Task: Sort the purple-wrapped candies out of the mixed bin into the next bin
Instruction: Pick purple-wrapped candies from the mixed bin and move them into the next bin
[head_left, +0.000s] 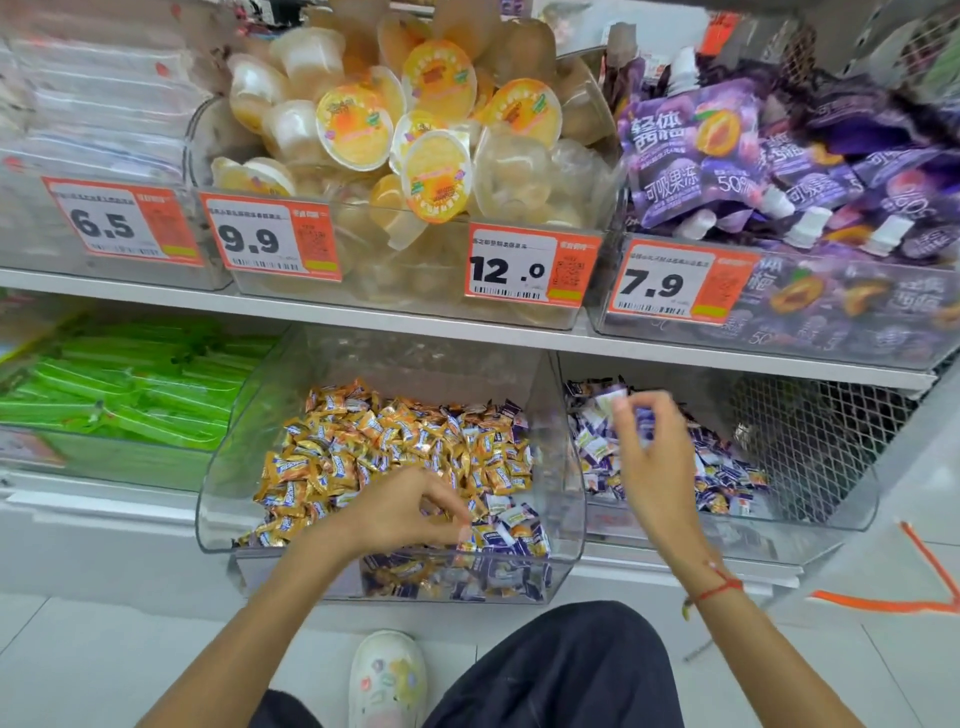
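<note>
Head view: the mixed bin, a clear scoop-front tub on the lower shelf, held mostly orange-wrapped candies, with purple-wrapped candies gathered at its front right corner, probably because that corner lies nearest the next bin. The left hand reached into that corner, wrist bent down, fingers curled, fingertips pinching at one purple piece there. The right hand hovered over the next bin's purple pile, raised on an angled forearm, fingers half-spread; motion blur left it unclear whether a candy at its fingertips was held or just released. A red string bracelet sat on that wrist. Judged: sorting mid-way, many purple pieces remaining in the mixed bin.
</note>
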